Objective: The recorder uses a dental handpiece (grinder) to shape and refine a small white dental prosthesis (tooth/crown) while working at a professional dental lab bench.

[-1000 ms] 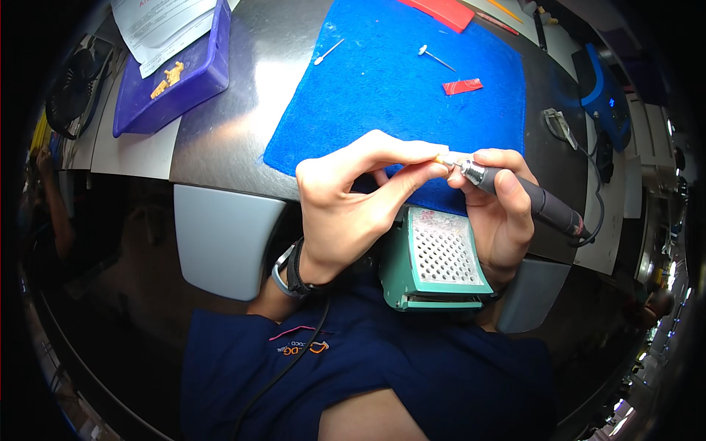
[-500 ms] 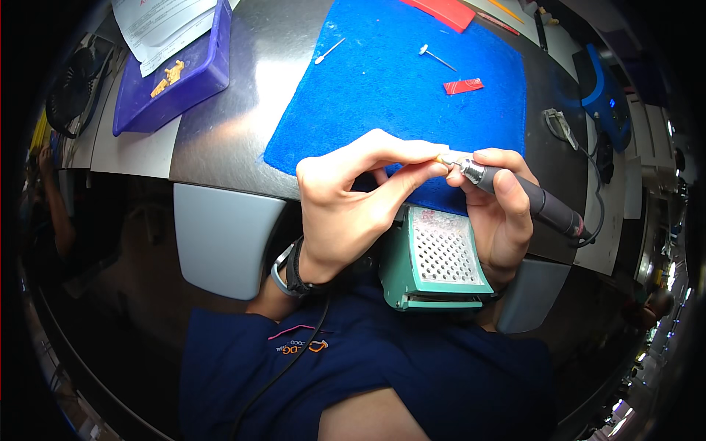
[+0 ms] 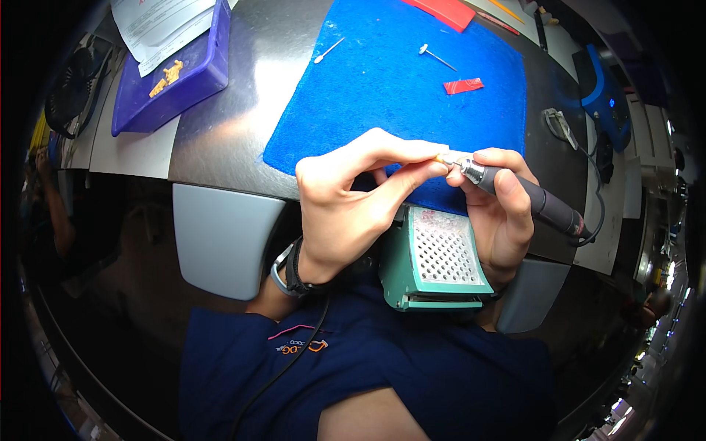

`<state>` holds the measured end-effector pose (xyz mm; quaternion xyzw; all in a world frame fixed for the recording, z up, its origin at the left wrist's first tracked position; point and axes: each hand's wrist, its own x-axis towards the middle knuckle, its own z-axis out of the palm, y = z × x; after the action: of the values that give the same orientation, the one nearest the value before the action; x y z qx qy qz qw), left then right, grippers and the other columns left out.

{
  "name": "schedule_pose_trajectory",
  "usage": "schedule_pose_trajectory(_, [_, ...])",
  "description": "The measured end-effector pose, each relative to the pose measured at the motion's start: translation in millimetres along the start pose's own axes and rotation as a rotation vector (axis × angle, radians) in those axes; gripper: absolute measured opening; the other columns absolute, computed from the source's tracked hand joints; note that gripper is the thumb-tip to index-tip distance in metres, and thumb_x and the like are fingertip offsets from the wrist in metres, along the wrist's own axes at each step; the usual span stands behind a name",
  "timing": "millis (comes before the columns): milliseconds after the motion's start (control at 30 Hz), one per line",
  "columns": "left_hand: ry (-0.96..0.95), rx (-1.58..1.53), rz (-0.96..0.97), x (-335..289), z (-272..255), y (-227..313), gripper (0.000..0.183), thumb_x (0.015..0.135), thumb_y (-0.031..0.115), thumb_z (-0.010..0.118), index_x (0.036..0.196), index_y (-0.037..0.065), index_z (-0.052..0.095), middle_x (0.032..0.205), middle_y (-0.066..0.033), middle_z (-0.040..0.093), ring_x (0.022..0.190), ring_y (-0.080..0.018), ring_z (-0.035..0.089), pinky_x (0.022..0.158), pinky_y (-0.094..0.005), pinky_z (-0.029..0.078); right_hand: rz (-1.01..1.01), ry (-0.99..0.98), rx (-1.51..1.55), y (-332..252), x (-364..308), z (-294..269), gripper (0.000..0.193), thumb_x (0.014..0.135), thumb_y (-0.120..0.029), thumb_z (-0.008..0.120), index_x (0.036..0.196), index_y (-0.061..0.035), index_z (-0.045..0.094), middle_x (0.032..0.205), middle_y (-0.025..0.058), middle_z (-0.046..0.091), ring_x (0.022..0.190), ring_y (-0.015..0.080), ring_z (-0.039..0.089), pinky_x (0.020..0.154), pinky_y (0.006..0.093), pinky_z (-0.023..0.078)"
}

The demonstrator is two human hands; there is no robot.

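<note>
My left hand [image 3: 351,187] pinches a small yellowish piece [image 3: 442,158] between thumb and forefinger. Most of that piece is hidden by the fingertips, so its exact shape cannot be made out. My right hand [image 3: 501,213] is wrapped round a dark rotary handpiece [image 3: 551,211] with a silver collar, its thin tip meeting the piece. The fingertips of both hands come together over the near edge of a blue towel [image 3: 390,95]. Just below them stands a green box with a perforated metal plate [image 3: 447,253].
Two white-headed rotary bits, one left [image 3: 329,51] and one right [image 3: 437,56], lie on the towel with a red strip [image 3: 462,87]. A purple tray [image 3: 173,103] holds papers and yellowish models [image 3: 168,77]. At right are a blue unit [image 3: 607,99] and the handpiece's cord [image 3: 601,198].
Both hands keep nearly the same pose. The view has shifted very slightly; nothing was picked up or let go.
</note>
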<state>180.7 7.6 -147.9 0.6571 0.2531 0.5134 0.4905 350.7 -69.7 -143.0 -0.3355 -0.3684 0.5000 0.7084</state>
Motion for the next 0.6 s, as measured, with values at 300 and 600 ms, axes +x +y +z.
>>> schedule_pose_trajectory(300, [0.007, 0.001, 0.040, 0.0, 0.7, -2.4, 0.016, 0.082, -0.010, 0.077, 0.096, -0.005, 0.070, 0.096, -0.0176, 0.076, 0.089, -0.0202, 0.075, 0.080, -0.0297, 0.060, -0.021, 0.038, 0.049, 1.2, 1.2, 3.0, 0.032, 0.096, -0.014, 0.054, 0.113, 0.0124, 0.060, 0.103, 0.0277, 0.069, 0.099, 0.0310, 0.069, 0.095, 0.0412, 0.054])
schedule_pose_trajectory(600, [0.008, -0.006, 0.028, 0.2, 0.9, -0.3, 0.017, 0.082, -0.010, 0.077, 0.097, -0.005, 0.071, 0.096, -0.0169, 0.076, 0.088, -0.0196, 0.074, 0.080, -0.0289, 0.059, 0.000, 0.018, 0.022, -0.9, 0.9, -0.2, 0.032, 0.096, -0.014, 0.055, 0.114, 0.0121, 0.059, 0.106, 0.0277, 0.068, 0.100, 0.0310, 0.069, 0.094, 0.0416, 0.055])
